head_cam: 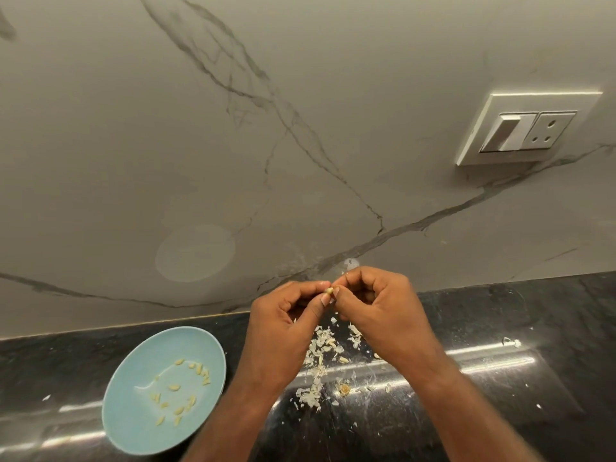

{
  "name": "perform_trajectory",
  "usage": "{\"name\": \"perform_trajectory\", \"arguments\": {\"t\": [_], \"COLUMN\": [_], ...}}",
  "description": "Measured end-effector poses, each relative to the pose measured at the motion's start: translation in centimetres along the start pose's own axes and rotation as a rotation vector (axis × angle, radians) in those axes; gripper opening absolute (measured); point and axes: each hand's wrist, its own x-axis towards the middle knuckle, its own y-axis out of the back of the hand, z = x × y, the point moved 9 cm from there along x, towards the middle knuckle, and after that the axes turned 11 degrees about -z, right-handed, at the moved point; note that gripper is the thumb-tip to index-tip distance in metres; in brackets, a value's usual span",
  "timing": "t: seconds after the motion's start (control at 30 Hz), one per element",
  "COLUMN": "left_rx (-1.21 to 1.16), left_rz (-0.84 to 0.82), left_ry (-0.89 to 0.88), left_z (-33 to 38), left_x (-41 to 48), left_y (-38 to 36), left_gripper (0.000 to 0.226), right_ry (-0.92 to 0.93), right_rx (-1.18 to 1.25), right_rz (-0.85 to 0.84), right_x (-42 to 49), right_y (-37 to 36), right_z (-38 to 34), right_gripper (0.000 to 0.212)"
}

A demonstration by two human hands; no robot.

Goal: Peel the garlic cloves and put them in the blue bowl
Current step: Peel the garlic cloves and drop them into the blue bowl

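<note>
A small pale garlic clove [329,290] is pinched between the fingertips of both hands, held above the black counter. My left hand [286,321] pinches it from the left with thumb and forefinger. My right hand [376,308] pinches it from the right, its other fingers curled. The blue bowl [133,388] sits on the counter to the lower left of my hands and holds several peeled cloves [181,391] scattered over its bottom.
A heap of white garlic skins [320,365] and a few loose cloves lie on the black counter [500,388] under my hands. The marble backsplash [233,161] rises behind, with a white switch and socket plate [526,128] at the upper right.
</note>
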Motion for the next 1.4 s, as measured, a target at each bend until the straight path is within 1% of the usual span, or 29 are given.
{"name": "perform_trajectory", "arguments": {"t": [0.13, 0.23, 0.4, 0.63, 0.73, 0.83, 0.9, 0.93, 1.0, 1.03, 1.1, 1.17, 1.2, 1.27, 1.4], "left_rx": [0.097, 0.060, -0.092, -0.335, -0.510, -0.672, -0.771, -0.818, -0.846, -0.827, -0.767, -0.710, -0.686, -0.655, -0.625], "left_rz": [-0.006, 0.003, 0.010, -0.003, 0.012, 0.015, 0.044, 0.066, 0.105, 0.116, 0.122, 0.117, 0.115, 0.110, 0.061], "left_ry": [-0.057, -0.034, 0.005, 0.046, 0.084, 0.132, 0.180, 0.205, 0.239, 0.247, 0.250, 0.240, 0.238, 0.246, 0.270], "left_z": [0.9, 0.5, -0.3, -1.2, -1.7, -2.3, -2.9, -3.2, -3.7, -3.8, -3.8, -3.7, -3.6, -3.7, -3.9], "left_x": [-0.1, -0.1, -0.2, -0.1, 0.0, 0.2, 0.3, 0.3, 0.2, 0.2, 0.1, 0.1, 0.1, 0.0, 0.1], "left_y": [-0.1, -0.2, -0.3, -1.2, -1.5, -2.0, -2.2, -2.2, -2.0, -1.9, -1.6, -1.5, -1.5, -1.5, -1.6], "left_gripper": [0.026, 0.024, 0.015, 0.021, 0.024, 0.023, 0.023, 0.025, 0.027, 0.027, 0.027, 0.027, 0.027, 0.027, 0.025], "right_ry": [0.030, 0.043, 0.008, -0.088, -0.122, -0.133, -0.133, -0.133, -0.120, -0.111, -0.097, -0.111, -0.140, -0.180, -0.095], "right_rx": [-0.134, -0.139, 0.058, 0.311, 0.435, 0.507, 0.526, 0.520, 0.462, 0.380, 0.112, -0.116, -0.164, -0.170, 0.089], "right_rz": [0.017, 0.047, 0.071, 0.035, 0.015, -0.007, -0.014, -0.011, 0.026, 0.063, 0.123, 0.088, 0.052, 0.002, -0.109], "right_x": [-0.2, -0.3, -0.5, -0.1, -0.1, -0.3, -0.4, -0.4, -0.4, -0.4, -0.3, 0.0, 0.1, 0.2, 0.3], "right_y": [0.2, 0.1, 0.0, -0.2, -0.4, -0.8, -0.9, -0.9, -0.3, 0.2, 1.5, 1.7, 1.6, 1.4, 0.4], "right_z": [-0.4, -0.4, 0.3, 1.7, 2.3, 2.6, 2.6, 2.7, 3.0, 3.1, 3.2, 3.2, 3.5, 4.0, 2.9], "right_gripper": [0.013, 0.013, 0.009, 0.006, 0.013, 0.022, 0.021, 0.021, 0.029, 0.031, 0.025, 0.015, 0.011, 0.018, 0.017]}}
